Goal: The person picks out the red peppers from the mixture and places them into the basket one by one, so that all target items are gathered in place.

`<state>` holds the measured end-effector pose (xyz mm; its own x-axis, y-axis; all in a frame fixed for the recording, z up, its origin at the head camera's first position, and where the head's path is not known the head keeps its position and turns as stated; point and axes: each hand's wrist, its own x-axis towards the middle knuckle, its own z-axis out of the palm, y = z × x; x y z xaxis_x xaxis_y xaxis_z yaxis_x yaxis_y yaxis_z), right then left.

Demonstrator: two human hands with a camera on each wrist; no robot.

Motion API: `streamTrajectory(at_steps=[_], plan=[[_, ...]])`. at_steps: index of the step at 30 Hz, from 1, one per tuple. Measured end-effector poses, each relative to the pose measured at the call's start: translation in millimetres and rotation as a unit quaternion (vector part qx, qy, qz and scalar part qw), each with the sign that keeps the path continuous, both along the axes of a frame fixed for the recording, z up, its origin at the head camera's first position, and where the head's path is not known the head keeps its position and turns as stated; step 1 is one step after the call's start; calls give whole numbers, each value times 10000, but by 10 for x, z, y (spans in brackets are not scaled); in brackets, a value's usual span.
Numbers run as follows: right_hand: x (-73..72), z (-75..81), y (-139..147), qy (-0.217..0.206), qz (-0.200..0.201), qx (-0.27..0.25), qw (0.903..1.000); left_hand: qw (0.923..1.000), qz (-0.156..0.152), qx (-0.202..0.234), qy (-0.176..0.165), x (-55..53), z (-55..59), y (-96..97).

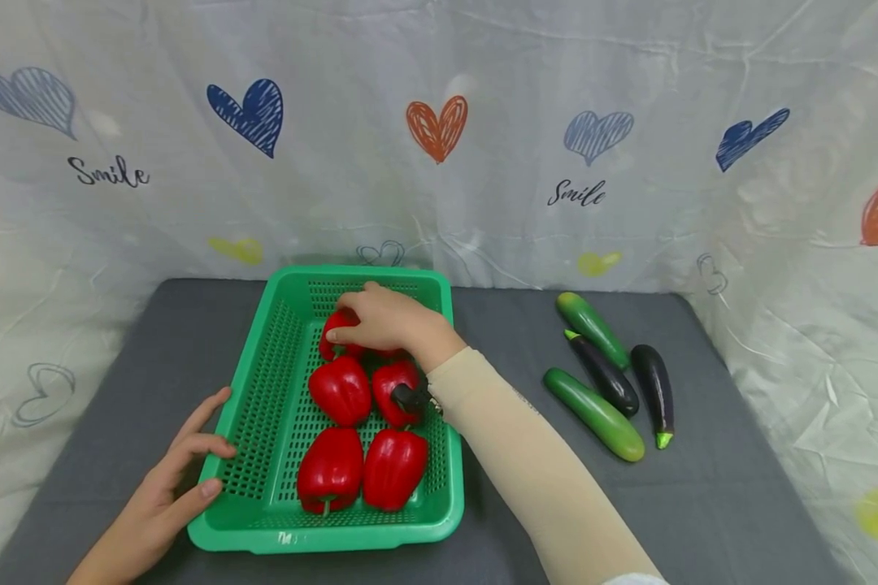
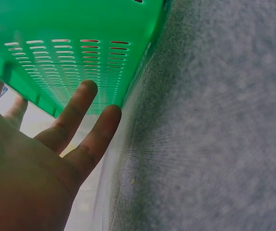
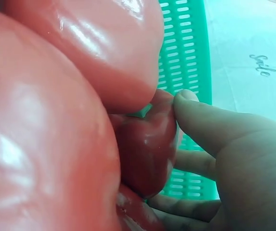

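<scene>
Toward the back of the green basket (image 1: 449,487), my right hand (image 1: 384,321) grips a red bell pepper (image 1: 331,335). In the right wrist view, the thumb (image 3: 186,98) presses one side of that pepper (image 3: 150,149) while fingers curl around its other side. Several more red bell peppers (image 1: 340,392) lie in the basket, and one behind the hand is mostly covered. My left hand (image 1: 154,496) rests at the basket's left rim. Its fingers are fairly straight, and in the left wrist view two fingertips (image 2: 87,89) lie near the slotted outer wall (image 2: 70,24).
Right of the basket, two green zucchini (image 1: 593,413) and two dark eggplants (image 1: 654,390) lie on the grey tabletop (image 1: 497,325). A white cloth (image 1: 512,146) with printed hearts hangs behind the table.
</scene>
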<state>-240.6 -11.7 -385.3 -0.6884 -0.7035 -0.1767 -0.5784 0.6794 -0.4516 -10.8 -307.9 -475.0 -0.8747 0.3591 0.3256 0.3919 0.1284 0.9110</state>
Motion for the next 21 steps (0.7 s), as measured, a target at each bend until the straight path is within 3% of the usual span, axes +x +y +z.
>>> streamTrajectory(at_steps=[6,11,21], plan=[[-10,21,9,51,37,-38,10000,9997,-79,126,191,-13,-59,-16],[76,109,46,144,-17,196,9997,9996,-103,156,227,-23,-67,-11],[295,266,133,506,-30,259,9984,10000,23,-41,-87,3,2,10]])
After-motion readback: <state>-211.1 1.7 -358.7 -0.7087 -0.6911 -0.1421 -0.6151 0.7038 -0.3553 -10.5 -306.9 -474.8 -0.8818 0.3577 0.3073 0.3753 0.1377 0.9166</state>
